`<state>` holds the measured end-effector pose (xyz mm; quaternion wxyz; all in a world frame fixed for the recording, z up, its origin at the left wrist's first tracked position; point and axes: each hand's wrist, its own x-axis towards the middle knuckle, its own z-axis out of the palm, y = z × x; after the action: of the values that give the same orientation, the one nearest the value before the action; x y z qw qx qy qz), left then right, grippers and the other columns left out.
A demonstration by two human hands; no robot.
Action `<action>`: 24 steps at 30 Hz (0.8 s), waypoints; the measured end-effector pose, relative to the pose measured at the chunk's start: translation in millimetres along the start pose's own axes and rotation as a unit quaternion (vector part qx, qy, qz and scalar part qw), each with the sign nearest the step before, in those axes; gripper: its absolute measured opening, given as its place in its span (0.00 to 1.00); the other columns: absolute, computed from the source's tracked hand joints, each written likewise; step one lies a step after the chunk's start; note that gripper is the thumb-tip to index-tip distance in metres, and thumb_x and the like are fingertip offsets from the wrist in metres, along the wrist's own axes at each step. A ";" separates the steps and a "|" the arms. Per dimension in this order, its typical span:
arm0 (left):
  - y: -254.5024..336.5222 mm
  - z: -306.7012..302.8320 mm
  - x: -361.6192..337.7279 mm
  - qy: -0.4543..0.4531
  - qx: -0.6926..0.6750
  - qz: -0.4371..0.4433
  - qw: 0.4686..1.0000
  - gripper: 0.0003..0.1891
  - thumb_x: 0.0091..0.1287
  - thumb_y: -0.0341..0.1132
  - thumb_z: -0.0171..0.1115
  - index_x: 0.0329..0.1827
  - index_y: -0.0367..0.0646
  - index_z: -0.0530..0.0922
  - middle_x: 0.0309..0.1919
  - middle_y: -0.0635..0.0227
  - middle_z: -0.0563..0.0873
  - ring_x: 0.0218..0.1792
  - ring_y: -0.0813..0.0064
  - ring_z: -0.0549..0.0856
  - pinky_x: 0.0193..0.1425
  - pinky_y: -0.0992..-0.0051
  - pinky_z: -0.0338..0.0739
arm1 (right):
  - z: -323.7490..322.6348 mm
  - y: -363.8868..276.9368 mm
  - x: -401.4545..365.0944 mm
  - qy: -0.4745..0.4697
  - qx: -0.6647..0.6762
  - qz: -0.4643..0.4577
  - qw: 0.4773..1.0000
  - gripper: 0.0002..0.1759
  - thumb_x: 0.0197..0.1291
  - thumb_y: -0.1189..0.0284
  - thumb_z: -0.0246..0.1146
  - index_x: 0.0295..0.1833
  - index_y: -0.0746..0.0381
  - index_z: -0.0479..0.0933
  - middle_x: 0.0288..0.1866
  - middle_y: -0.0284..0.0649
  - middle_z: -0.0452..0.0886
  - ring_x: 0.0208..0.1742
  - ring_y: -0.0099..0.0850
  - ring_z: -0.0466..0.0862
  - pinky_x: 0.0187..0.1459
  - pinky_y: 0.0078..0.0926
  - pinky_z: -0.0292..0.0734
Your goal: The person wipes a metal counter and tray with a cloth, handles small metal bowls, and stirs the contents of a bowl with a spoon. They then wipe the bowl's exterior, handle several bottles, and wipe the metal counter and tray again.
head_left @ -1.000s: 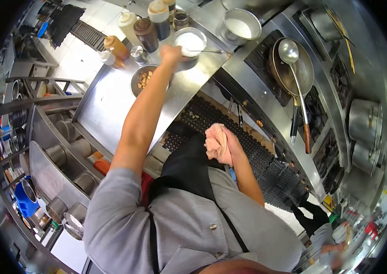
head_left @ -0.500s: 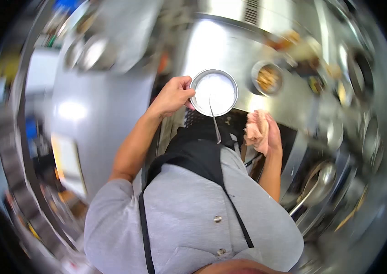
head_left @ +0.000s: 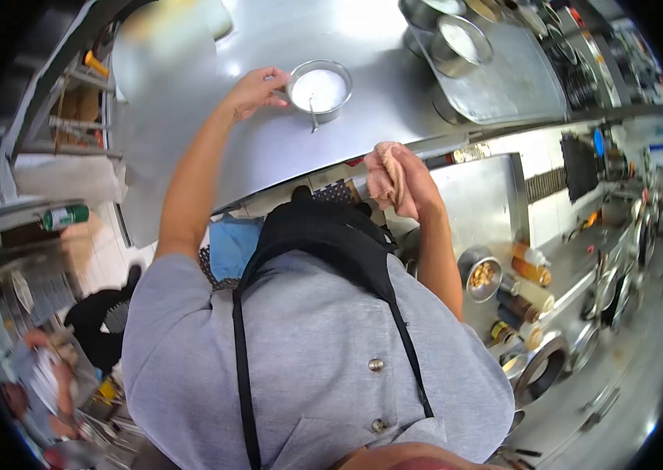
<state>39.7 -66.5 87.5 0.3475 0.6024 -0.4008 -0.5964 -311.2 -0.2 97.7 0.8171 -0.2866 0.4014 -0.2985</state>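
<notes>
A round metal bowl of white, powdery-looking contents rests on the steel worktable. A thin-handled spoon leans out over its near rim. My left hand is open beside the bowl, fingers apart, with the fingertips right at its left rim. Below and to the right, clear of the tabletop, my right hand is closed around a crumpled pink cloth in front of my body.
A metal tray with metal containers sits at the worktable's right end. On the right-hand counter stand a bowl of yellowish pieces and several sauce bottles. Another person is at the lower left.
I have turned toward the worktable. The bowl, held in my left hand before, now stands on the table and my left fingers have loosened from it. The cloth stays in my right hand.
</notes>
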 end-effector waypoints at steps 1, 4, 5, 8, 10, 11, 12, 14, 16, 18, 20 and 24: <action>-1.7 -0.7 -14.5 0.060 -0.092 0.008 0.994 0.13 0.71 0.42 0.60 0.42 0.40 0.75 0.32 0.64 0.82 0.32 0.78 0.83 0.34 0.78 0.83 | 10.2 4.8 8.0 0.002 -0.017 0.018 1.000 0.16 0.73 0.61 0.47 0.49 0.62 0.72 0.38 0.43 0.80 0.29 0.33 0.82 0.25 0.29 0.78; -60.8 1.6 -53.5 0.137 -0.020 -0.038 0.990 0.15 0.71 0.44 0.61 0.49 0.43 0.73 0.37 0.65 0.80 0.26 0.81 0.77 0.29 0.82 0.75 | 38.5 20.3 23.0 -0.048 -0.043 0.079 0.995 0.19 0.74 0.58 0.43 0.47 0.62 0.71 0.29 0.41 0.77 0.20 0.32 0.78 0.15 0.30 0.70; -74.9 20.5 -73.8 0.100 -0.005 -0.019 0.995 0.16 0.69 0.44 0.62 0.49 0.42 0.73 0.38 0.66 0.79 0.26 0.81 0.76 0.31 0.82 0.73 | 43.8 23.3 25.4 -0.082 -0.067 0.098 0.990 0.19 0.75 0.59 0.42 0.47 0.62 0.71 0.29 0.41 0.76 0.20 0.32 0.78 0.15 0.30 0.70; -108.7 89.9 -97.3 0.012 0.069 0.160 0.985 0.18 0.62 0.41 0.70 0.45 0.42 0.73 0.35 0.66 0.77 0.32 0.80 0.76 0.38 0.77 0.73 | 71.4 44.2 32.3 -0.050 -0.073 0.074 0.993 0.17 0.75 0.60 0.44 0.47 0.61 0.71 0.30 0.41 0.77 0.20 0.32 0.78 0.16 0.31 0.71; -109.5 90.5 -89.1 0.041 0.200 0.213 0.956 0.24 0.56 0.42 0.74 0.47 0.38 0.73 0.35 0.60 0.78 0.37 0.73 0.78 0.43 0.73 0.74 | 72.7 51.3 38.1 -0.156 -0.100 0.144 0.972 0.15 0.75 0.61 0.48 0.49 0.62 0.72 0.33 0.40 0.78 0.27 0.28 0.79 0.25 0.27 0.76; -118.8 85.3 -76.2 0.073 0.246 0.266 0.929 0.24 0.57 0.43 0.73 0.47 0.36 0.73 0.33 0.57 0.78 0.36 0.70 0.79 0.42 0.72 0.74 | 68.9 51.2 40.2 -0.154 -0.106 0.148 0.971 0.15 0.75 0.61 0.48 0.49 0.62 0.72 0.33 0.40 0.78 0.27 0.28 0.79 0.25 0.27 0.76; -107.9 77.5 -77.0 0.076 0.241 0.268 0.930 0.24 0.57 0.43 0.73 0.47 0.36 0.73 0.33 0.57 0.78 0.36 0.70 0.79 0.42 0.72 0.74 | 62.5 47.1 42.8 -0.160 -0.201 0.100 0.961 0.15 0.74 0.61 0.50 0.51 0.62 0.72 0.34 0.39 0.79 0.32 0.25 0.79 0.32 0.24 0.77; -84.3 60.0 -79.5 0.013 0.239 0.160 0.958 0.22 0.59 0.43 0.71 0.46 0.35 0.74 0.29 0.60 0.81 0.33 0.68 0.81 0.39 0.69 0.76 | 43.9 23.0 45.3 -0.157 -0.372 0.046 0.914 0.16 0.73 0.62 0.53 0.54 0.62 0.74 0.39 0.35 0.80 0.44 0.21 0.76 0.46 0.19 0.75; -68.9 51.3 -62.1 0.114 0.150 0.145 0.971 0.20 0.60 0.43 0.70 0.44 0.36 0.74 0.28 0.64 0.80 0.31 0.70 0.81 0.38 0.70 0.76 | 19.7 -8.9 64.7 -0.164 -0.413 -0.123 0.887 0.15 0.74 0.64 0.52 0.50 0.65 0.76 0.40 0.36 0.82 0.38 0.23 0.80 0.40 0.22 0.78; -48.1 47.6 -43.9 0.212 0.063 0.128 0.967 0.19 0.61 0.42 0.70 0.42 0.36 0.75 0.27 0.67 0.80 0.30 0.72 0.81 0.38 0.71 0.76 | 28.2 -57.7 88.1 0.004 -0.475 -0.112 0.873 0.15 0.72 0.63 0.53 0.48 0.65 0.76 0.38 0.40 0.84 0.35 0.31 0.83 0.39 0.28 0.79; -27.4 52.0 -30.3 0.184 -0.009 0.047 0.982 0.14 0.66 0.40 0.63 0.38 0.37 0.75 0.26 0.69 0.80 0.29 0.75 0.80 0.37 0.72 0.76 | 49.6 -96.2 122.2 0.057 -0.648 -0.218 0.728 0.16 0.68 0.63 0.56 0.52 0.63 0.77 0.41 0.44 0.84 0.38 0.38 0.84 0.44 0.30 0.78; -32.0 44.0 -3.4 0.186 0.038 0.039 0.981 0.11 0.66 0.37 0.61 0.38 0.38 0.73 0.24 0.66 0.80 0.27 0.73 0.79 0.35 0.71 0.75 | 80.2 -112.9 200.4 -0.134 -0.668 -0.436 0.588 0.19 0.65 0.63 0.58 0.60 0.54 0.74 0.49 0.47 0.80 0.52 0.45 0.80 0.52 0.39 0.73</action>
<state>-1.8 -46.9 58.2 0.4154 0.6996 -0.3748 -0.4445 -174.0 -200.0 121.7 0.2133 -0.9292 0.2010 -0.2252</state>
